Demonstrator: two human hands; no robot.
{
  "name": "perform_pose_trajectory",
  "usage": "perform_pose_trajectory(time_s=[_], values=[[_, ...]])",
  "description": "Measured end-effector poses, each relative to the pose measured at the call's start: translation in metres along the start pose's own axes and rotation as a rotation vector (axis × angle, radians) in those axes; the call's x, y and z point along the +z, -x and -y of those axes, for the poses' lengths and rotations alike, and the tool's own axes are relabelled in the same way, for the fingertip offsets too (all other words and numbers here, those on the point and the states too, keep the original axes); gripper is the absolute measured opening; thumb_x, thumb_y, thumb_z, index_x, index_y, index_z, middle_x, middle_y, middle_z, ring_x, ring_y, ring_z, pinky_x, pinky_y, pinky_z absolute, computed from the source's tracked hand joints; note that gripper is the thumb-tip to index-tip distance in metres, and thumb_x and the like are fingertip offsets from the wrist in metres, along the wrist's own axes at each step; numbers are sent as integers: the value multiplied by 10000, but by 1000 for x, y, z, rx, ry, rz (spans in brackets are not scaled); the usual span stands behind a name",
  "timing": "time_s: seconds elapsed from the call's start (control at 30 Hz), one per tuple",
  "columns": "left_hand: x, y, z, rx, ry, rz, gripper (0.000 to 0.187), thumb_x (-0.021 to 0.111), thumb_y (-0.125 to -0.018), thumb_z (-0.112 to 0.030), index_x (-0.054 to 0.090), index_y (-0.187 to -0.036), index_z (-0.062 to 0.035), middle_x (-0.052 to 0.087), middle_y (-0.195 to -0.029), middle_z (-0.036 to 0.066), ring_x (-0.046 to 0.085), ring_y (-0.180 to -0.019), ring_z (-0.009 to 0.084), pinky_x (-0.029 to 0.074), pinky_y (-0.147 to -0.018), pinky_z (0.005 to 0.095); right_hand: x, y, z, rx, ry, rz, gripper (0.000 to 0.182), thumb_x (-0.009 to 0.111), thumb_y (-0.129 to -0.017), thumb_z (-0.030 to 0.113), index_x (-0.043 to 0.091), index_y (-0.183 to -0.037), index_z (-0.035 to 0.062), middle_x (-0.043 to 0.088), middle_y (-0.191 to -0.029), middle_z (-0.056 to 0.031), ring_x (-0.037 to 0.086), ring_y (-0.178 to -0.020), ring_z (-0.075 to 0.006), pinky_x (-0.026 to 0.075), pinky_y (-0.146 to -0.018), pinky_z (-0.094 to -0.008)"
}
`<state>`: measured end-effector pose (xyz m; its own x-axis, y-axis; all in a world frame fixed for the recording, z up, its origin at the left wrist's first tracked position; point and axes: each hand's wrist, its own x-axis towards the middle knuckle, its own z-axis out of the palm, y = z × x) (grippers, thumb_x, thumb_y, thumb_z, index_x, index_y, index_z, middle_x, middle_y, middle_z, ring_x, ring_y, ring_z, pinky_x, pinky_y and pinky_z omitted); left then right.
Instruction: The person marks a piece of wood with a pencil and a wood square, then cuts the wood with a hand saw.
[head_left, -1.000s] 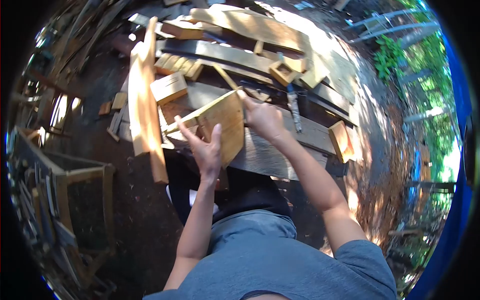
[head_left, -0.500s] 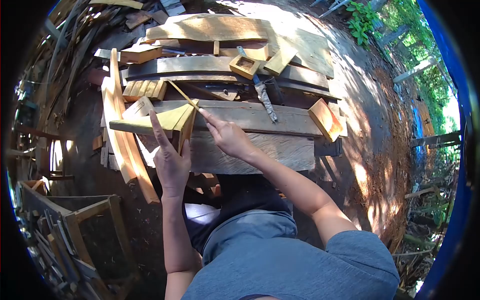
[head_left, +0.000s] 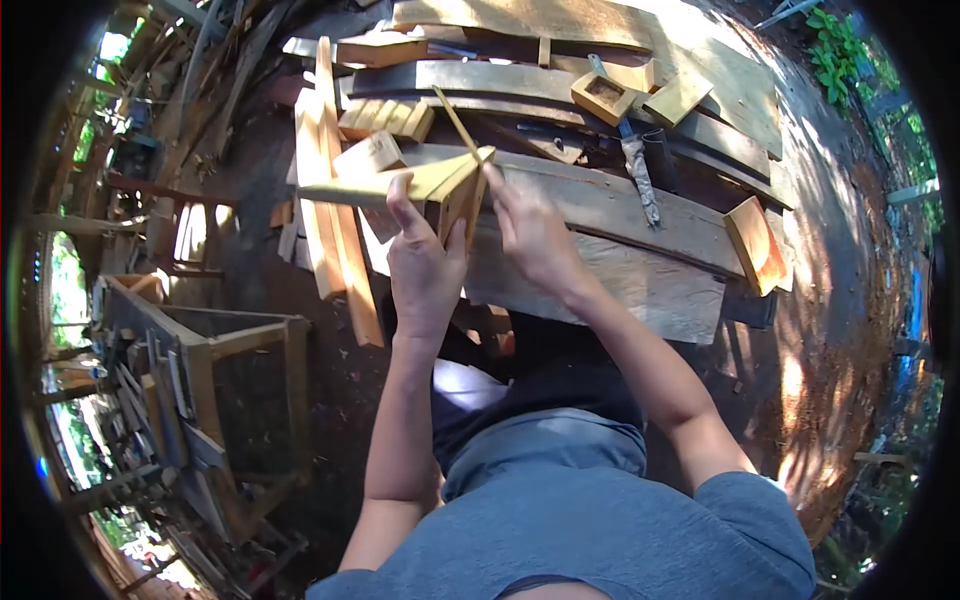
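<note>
My left hand [head_left: 425, 265] grips a yellowish wooden piece [head_left: 385, 187] with a wide flat face and a pointed end, its fingers around the near side. In my right hand [head_left: 535, 235] is the end of a thin wooden stick [head_left: 456, 122], which slants up and left across the corner of the piece. The right hand is slightly blurred. Behind the piece lie a small wooden block [head_left: 368, 155] and a grooved block [head_left: 387, 119] on the plank bench [head_left: 600, 200].
An open square wooden box [head_left: 603, 95], a flat block [head_left: 679, 98], a tool with a wrapped handle [head_left: 640, 180] and an angled wood piece [head_left: 757, 245] lie on the bench. Long boards [head_left: 330, 200] stick out at left. A wooden frame [head_left: 205, 350] stands lower left.
The view has shifted, so the bench and both hands appear further right. My left index finger, raised before, is now bent against the piece. The stick is still in my right hand.
</note>
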<state>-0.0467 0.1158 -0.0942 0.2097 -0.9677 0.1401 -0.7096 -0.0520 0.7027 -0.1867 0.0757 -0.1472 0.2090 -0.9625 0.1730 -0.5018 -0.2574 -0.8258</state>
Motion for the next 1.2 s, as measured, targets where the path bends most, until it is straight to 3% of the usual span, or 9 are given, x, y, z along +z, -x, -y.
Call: perform_pose_trajectory(time_s=[0.07, 0.2, 0.4, 0.47, 0.63, 0.8, 1.0, 1.03, 1.2], values=[[3, -4, 13, 60, -26, -39, 643, 680, -853, -26, 269, -1345, -86, 624, -1098, 303, 656, -1007, 441, 526, -833, 454, -30, 31, 52, 176, 73, 323, 581, 522, -952, 134, 352, -1505, 176, 661, -907, -278, 658, -769, -445, 509, -671, -523], [2, 0, 17, 156, 63, -101, 592, 678, -843, -79, 307, -1305, -61, 648, -940, 294, 676, -878, 456, 532, -732, 491, -17, 56, 35, -115, 92, 120, 631, 540, -911, 86, 357, -1508, 175, 624, -723, -258, 648, -645, -408, 490, -587, -517], [3, -6, -1, 117, -133, -127, 596, 706, -822, -78, 328, -1282, -73, 671, -874, 268, 684, -883, 433, 531, -749, 481, -20, 31, 34, 159, 12, 261, 561, 492, -957, 151, 354, -1501, 150, 641, -732, -255, 642, -629, -411, 504, -602, -526], [-4, -9, 6, 52, 29, -71, 598, 715, -815, -76, 333, -1276, -73, 669, -877, 264, 684, -871, 432, 524, -738, 483, -12, 68, 44, -66, -32, 183, 692, 550, -891, 82, 312, -1528, 208, 663, -818, -248, 655, -690, -410, 510, -632, -525], [1, -6, -1, 164, -154, -110, 590, 704, -814, -53, 335, -1274, -70, 662, -850, 266, 672, -850, 460, 524, -729, 471, 8, 6, -7, 128, 25, 125, 568, 466, -971, 175, 311, -1516, 146, 616, -661, -253, 630, -584, -402, 497, -544, -507], [3, -12, 8, 104, -43, -128, 598, 715, -816, -54, 335, -1278, -55, 639, -963, 303, 669, -923, 443, 515, -804, 467, -8, 64, 36, -80, -17, 177, 726, 580, -871, 108, 291, -1536, 147, 645, -704, -212, 633, -586, -393, 502, -583, -516], [-3, -7, -2, 21, -35, -68, 569, 718, -823, -33, 358, -1264, -36, 629, -1060, 276, 654, -1028, 357, 502, -907, 415, 11, -3, 5, 93, -10, 115, 550, 465, -975, 179, 336, -1509, 159, 615, -644, -255, 633, -567, -402, 508, -569, -515], [-1, -11, 5, 167, -76, -115, 570, 706, -803, -21, 355, -1251, -52, 592, -1099, 313, 642, -1012, 452, 509, -864, 472, 3, 4, 15, 108, 1, 156, 576, 486, -957, 161, 333, -1512, 162, 620, -654, -250, 641, -579, -397, 513, -571, -511], [-3, -8, 6, 14, -1, -107, 571, 710, -812, -37, 347, -1253, -56, 613, -1041, 302, 642, -984, 466, 509, -840, 474, -12, 46, 34, -43, 73, 205, 657, 549, -903, 122, 329, -1519, 179, 633, -703, -226, 647, -616, -383, 522, -591, -495]])
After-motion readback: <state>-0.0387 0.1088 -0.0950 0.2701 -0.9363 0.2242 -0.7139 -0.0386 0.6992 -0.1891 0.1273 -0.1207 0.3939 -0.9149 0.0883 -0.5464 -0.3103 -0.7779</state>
